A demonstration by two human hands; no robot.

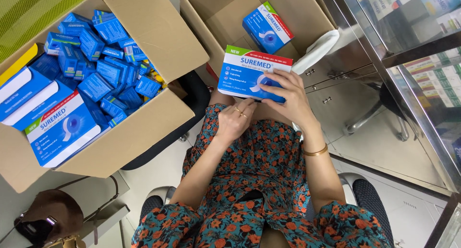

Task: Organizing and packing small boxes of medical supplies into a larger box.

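Observation:
My right hand (pixel 291 100) grips a blue and white carton (pixel 249 71) with a tape-roll picture, held upright over my lap. My left hand (pixel 234 119) touches the carton's lower edge with curled fingers; two rings show on it. A gold bangle (pixel 315 152) circles my right wrist. My lap is covered by a floral dress (pixel 259 181).
A large cardboard box (pixel 144 128) at left holds several small blue boxes (pixel 108 70) and bigger blue cartons (pixel 60 128). A second cardboard box (pixel 225 17) ahead holds one blue carton (pixel 267 27). A glass-fronted metal cabinet (pixel 384 60) stands at right. A brown bag (pixel 48 219) lies at lower left.

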